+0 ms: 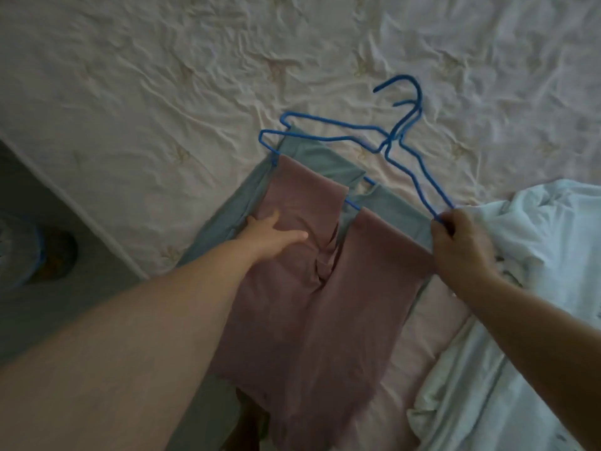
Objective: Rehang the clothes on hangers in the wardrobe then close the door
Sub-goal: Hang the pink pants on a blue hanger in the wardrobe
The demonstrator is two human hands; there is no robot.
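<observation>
Our right hand [455, 242] pinches the near corner of the blue wire hangers [374, 141], whose bars run away leftward across the bed [162, 92]. Our left hand [270, 234] lies flat, fingers [292, 237] straight, on the pink garment [309, 271] draped over the grey-green garment [322, 159].

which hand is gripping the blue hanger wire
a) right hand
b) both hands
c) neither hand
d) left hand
a, the right hand curls round the corner of the blue hangers, while the left hand lies flat with straight fingers on the pink garment.
</observation>
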